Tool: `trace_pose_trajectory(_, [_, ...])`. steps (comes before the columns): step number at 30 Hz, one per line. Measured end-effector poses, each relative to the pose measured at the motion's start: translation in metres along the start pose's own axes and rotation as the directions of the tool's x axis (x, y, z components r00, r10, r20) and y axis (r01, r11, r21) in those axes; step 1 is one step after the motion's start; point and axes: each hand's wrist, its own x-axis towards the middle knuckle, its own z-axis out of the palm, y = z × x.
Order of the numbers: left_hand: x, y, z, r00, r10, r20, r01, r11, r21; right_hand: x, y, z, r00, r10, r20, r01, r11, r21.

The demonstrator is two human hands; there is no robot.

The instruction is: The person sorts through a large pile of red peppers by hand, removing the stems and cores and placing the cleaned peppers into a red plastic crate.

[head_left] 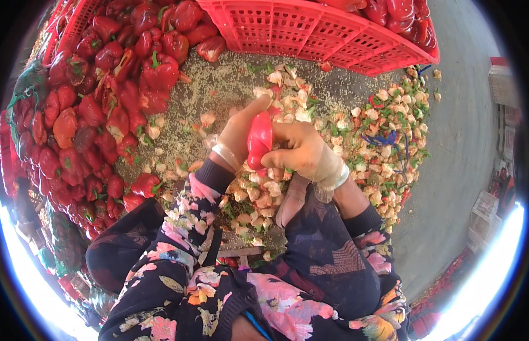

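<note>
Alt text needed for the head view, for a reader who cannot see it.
Both gloved hands, left hand and right hand, grip one red bell pepper above a heap of pale cores and seeds on the concrete floor. A pile of whole red peppers lies to the left, and a red plastic crate stands ahead.

A grey concrete floor is stretching away to the right, lying bare there and littered with pale seeds nearer the middle. Strong daylight is glaring along the lower edges. Cardboard boxes are sitting at the right edge, against the floor's far side.
</note>
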Motion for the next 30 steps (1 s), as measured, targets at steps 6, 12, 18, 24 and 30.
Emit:
trace_pose_trajectory(6, [0.017, 0.017, -0.052, 0.974, 0.17, -0.151, -0.178, 0.983, -0.045, 0.009, -0.005, 0.009, 0.993, -0.111, 0.045, 0.12, 0.933, -0.34])
trace_pose_trajectory(12, [0.017, 0.045, -0.034, 0.591, 0.225, 0.774, 0.13, 0.921, -0.367, 0.011, 0.045, -0.03, 0.899, -0.393, -0.195, 0.101, 0.618, -0.78])
trace_pose_trajectory(18, [0.025, 0.042, 0.003, 0.737, 0.639, -0.218, -0.484, 0.725, 0.491, 0.03, -0.013, 0.003, 0.953, -0.265, -0.146, 0.166, 0.861, -0.48])
trace_pose_trajectory(24, [0.082, 0.079, 0.008, 0.365, 0.912, 0.187, -0.62, 0.088, 0.78, 0.042, -0.083, -0.017, 0.571, -0.605, -0.555, 0.226, 0.766, -0.602])
trace_pose_trajectory(30, [0.115, 0.183, -0.094, 0.722, 0.52, 0.457, 0.238, -0.806, 0.542, 0.058, -0.184, -0.124, 0.189, -0.906, -0.379, 0.026, 0.39, -0.92])
